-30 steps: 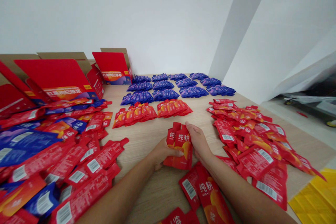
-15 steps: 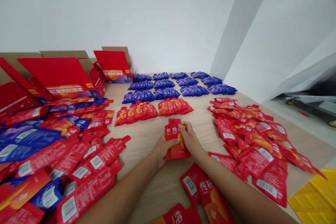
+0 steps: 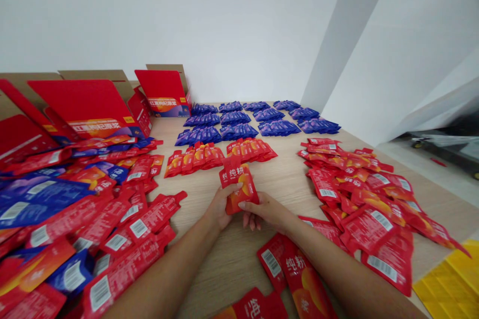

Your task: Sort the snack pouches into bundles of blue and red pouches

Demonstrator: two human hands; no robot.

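A small stack of red drink pouches (image 3: 243, 187), printed with an orange fruit, is held up over the middle of the table. My left hand (image 3: 220, 207) grips its left side, thumb across the front. At the lower right corner my right hand (image 3: 264, 212) has its thumb on the front face, with its fingers curled below the bottom edge. Just behind the stack lie two fanned rows of red pouches, a left row (image 3: 194, 158) and a right row (image 3: 250, 149). Beyond them are several fanned bundles of blue pouches (image 3: 237, 131).
On the left, mixed red and blue pouches (image 3: 123, 219) form a heap before open red cartons (image 3: 90, 104). A red pouch pile (image 3: 359, 194) covers the right side. Loose red pouches (image 3: 299, 274) lie by my right forearm. Something yellow (image 3: 449, 279) sits beyond the table's right edge.
The pouch stack has shifted left and slightly up, and tilts more. My right hand has slid from its upper right side down to the bottom corner. My left hand keeps its hold.
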